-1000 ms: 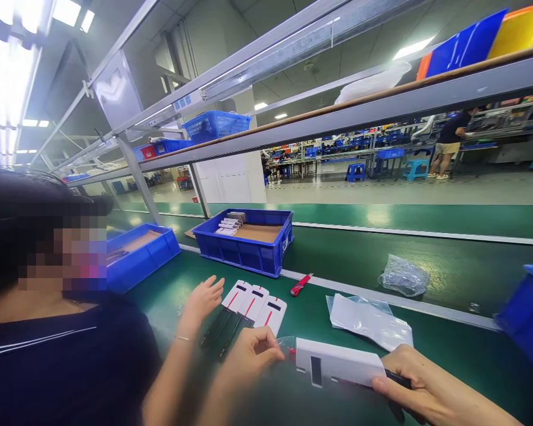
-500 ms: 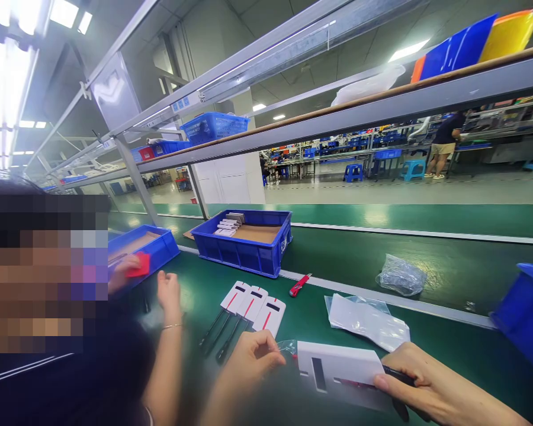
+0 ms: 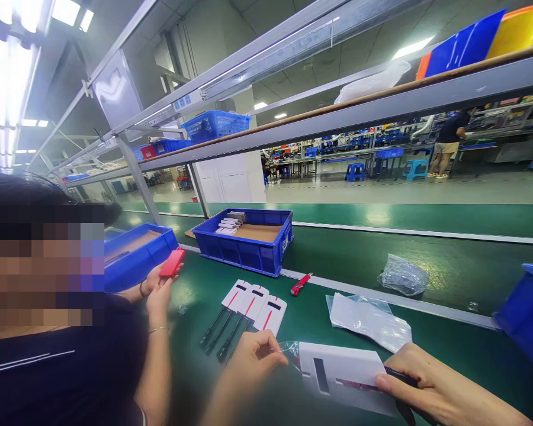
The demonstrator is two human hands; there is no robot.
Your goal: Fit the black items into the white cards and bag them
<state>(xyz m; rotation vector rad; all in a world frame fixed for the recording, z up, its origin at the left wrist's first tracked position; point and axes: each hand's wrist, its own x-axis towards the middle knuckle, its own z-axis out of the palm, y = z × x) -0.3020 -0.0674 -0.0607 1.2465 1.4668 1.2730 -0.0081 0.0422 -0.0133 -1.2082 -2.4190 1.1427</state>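
Near the front edge my right hand (image 3: 415,378) grips a flat white device (image 3: 344,376) by its right end, thumb on the face. It has a dark rectangular window and a red strip, and a black cable (image 3: 402,374) comes out under my fingers. At its left end, my left hand (image 3: 260,361) is closed in a pinch on a crumpled piece of clear plastic film (image 3: 291,353). Whether the film is joined to the device I cannot tell. Just beyond my left hand lie three similar white devices (image 3: 253,302) with black cables, side by side on the green bench.
A red utility knife (image 3: 301,285) lies near the blue bin (image 3: 240,257). White sheets in clear bags (image 3: 368,319) and a crumpled plastic bag (image 3: 402,275) lie to the right, beside another blue bin (image 3: 526,313). At left, a co-worker holds a red object (image 3: 172,263).
My hands and the white device have barely moved; slightly more film shows between my left hand and the device. The co-worker's hands have come together around the red object.
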